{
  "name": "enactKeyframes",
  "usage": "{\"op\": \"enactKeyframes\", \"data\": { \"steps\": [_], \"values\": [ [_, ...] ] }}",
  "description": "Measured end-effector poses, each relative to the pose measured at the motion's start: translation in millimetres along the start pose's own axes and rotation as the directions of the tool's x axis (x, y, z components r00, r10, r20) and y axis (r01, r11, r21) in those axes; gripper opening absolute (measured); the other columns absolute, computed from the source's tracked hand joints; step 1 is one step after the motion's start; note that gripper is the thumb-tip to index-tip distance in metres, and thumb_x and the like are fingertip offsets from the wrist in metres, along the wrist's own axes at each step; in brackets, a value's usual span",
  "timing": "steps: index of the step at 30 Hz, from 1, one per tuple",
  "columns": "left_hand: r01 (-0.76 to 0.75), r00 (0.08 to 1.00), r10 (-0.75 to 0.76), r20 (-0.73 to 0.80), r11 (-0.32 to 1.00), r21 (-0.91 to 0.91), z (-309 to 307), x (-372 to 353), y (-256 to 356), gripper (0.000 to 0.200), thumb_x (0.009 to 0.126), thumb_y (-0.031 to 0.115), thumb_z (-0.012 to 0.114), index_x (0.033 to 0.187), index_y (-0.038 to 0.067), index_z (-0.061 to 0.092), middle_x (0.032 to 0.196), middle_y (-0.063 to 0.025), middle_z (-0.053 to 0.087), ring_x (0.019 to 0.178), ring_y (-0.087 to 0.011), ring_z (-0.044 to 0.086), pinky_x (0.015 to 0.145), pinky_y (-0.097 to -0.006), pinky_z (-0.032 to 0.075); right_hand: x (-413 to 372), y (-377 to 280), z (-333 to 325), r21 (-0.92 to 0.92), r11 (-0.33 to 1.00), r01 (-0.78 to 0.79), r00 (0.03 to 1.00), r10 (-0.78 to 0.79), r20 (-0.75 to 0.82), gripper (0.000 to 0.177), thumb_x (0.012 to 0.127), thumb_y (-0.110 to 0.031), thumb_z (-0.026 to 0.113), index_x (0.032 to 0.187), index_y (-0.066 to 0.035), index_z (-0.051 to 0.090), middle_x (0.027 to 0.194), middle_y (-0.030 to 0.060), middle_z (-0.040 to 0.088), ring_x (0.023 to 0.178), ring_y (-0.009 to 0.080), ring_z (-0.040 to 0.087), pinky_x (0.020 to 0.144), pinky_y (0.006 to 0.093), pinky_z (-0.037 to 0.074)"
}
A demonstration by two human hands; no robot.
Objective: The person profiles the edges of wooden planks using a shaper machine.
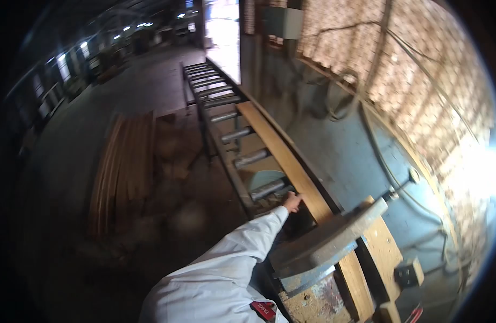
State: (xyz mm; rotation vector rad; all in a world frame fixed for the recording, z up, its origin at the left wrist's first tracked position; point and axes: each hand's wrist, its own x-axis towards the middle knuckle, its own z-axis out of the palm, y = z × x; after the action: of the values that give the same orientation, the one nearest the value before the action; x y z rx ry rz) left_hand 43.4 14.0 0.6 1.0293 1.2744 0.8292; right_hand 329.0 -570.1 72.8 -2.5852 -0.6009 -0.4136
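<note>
- Where the left hand (pixel 293 202) meets the left edge of the board (pixel 280 154), I cannot tell whether its fingers pinch or merely touch.
- Ahead of the hand, the board lies lengthwise on the rollers (pixel 251 158), which reach past its left edge to a rail (pixel 227 167).
- Nearer than the hand, a metal cover (pixel 326 239) crosses the board.
- Well left, floor (pixel 59 161) spreads around stacked planks (pixel 127 167).

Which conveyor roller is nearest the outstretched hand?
The lowest visible roller, at the near end of the conveyor, beside the left hand; the other rollers lie farther up, toward the bright doorway.
</note>
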Motion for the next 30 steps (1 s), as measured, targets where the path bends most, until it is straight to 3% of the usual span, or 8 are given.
{"op": "enactKeyframes", "data": {
  "steps": [3,4,7,12,17,19,24,30],
  "values": [
    [-0.043,0.998,0.046,0.031,0.994,-0.104,-2,-3,3,0.040,0.085,0.041,0.064,0.090,0.002,0.057,0.068,-0.0057,0.054,0.047,-0.0167,0.054,0.043,-0.0318,0.051,-16,41,26,0.140,0.989,0.056,0.994,-0.068,0.083,0.052,0.097,-0.044,0.051,0.114,0.004,0.061,0.119,0.0231,0.060,0.110,0.0392,0.055,0.094,0.0490,0.044],
    [-0.004,0.981,0.045,0.190,0.977,-0.213,-8,4,-2,0.038,0.086,0.042,0.063,0.088,0.004,0.058,0.068,-0.0040,0.052,0.046,-0.0137,0.051,0.043,-0.0304,0.050,-29,7,6,0.426,0.905,0.019,1.000,-0.023,0.005,0.039,0.096,-0.031,0.057,0.117,0.001,0.061,0.125,0.0206,0.056,0.118,0.0348,0.051,0.102,0.0406,0.038],
    [0.025,0.982,-0.003,0.187,0.993,-0.114,-6,-1,6,0.038,0.087,0.041,0.065,0.085,0.004,0.057,0.063,-0.0030,0.049,0.046,-0.0125,0.050,0.045,-0.0289,0.050,-66,19,22,0.429,0.877,-0.216,0.963,0.264,-0.055,0.045,0.095,-0.023,0.059,0.130,0.004,0.048,0.135,0.0186,0.047,0.126,0.0315,0.043,0.108,0.0396,0.031],
    [0.052,0.962,-0.041,0.270,0.998,-0.035,-17,-36,-22,0.054,0.090,0.043,0.063,0.113,-0.005,0.053,0.101,-0.0160,0.055,0.078,-0.0251,0.060,0.066,-0.0367,0.056,-100,-4,27,0.847,0.436,-0.305,0.782,0.622,-0.039,0.045,0.096,-0.023,0.059,0.130,0.003,0.046,0.131,0.0156,0.051,0.117,0.0250,0.052,0.099,0.0342,0.042],
    [0.032,0.912,-0.069,0.403,0.995,0.096,-31,-89,-29,0.041,0.092,0.042,0.062,0.105,0.004,0.058,0.087,-0.0041,0.056,0.070,-0.0165,0.055,0.055,-0.0285,0.044,-87,-39,32,0.693,-0.293,-0.658,0.547,0.447,0.708,0.050,0.094,-0.026,0.062,0.133,-0.001,0.043,0.120,0.0162,0.054,0.104,0.0238,0.060,0.083,0.0358,0.054],
    [-0.121,0.929,0.035,0.369,0.969,0.215,-28,-102,-33,0.033,0.092,0.041,0.062,0.090,0.007,0.061,0.073,0.0024,0.051,0.064,-0.0106,0.047,0.053,-0.0270,0.035,-76,-49,47,0.665,-0.414,-0.622,0.522,0.414,0.746,0.046,0.092,-0.028,0.065,0.125,-0.001,0.046,0.115,0.0153,0.055,0.098,0.0235,0.061,0.083,0.0368,0.055],
    [-0.260,0.880,0.144,0.452,0.943,0.206,-45,-81,-65,0.039,0.093,0.042,0.062,0.080,0.005,0.061,0.073,0.0016,0.053,0.066,-0.0106,0.043,0.060,-0.0299,0.035,-67,-41,105,0.764,-0.331,-0.554,0.529,0.568,0.630,0.033,0.090,-0.027,0.068,0.104,-0.005,0.047,0.106,0.0111,0.054,0.094,0.0210,0.057,0.077,0.0378,0.056],
    [-0.038,0.917,0.012,0.399,0.998,0.058,-36,-98,-51,0.041,0.093,0.043,0.062,0.080,0.004,0.063,0.070,0.0029,0.052,0.065,-0.0090,0.042,0.060,-0.0295,0.036,-49,5,50,0.874,0.008,-0.487,0.571,0.759,0.312,0.024,0.086,-0.019,0.071,0.079,-0.009,0.050,0.075,0.0009,0.051,0.061,0.0116,0.050,0.054,0.0270,0.049]
  ]
}}
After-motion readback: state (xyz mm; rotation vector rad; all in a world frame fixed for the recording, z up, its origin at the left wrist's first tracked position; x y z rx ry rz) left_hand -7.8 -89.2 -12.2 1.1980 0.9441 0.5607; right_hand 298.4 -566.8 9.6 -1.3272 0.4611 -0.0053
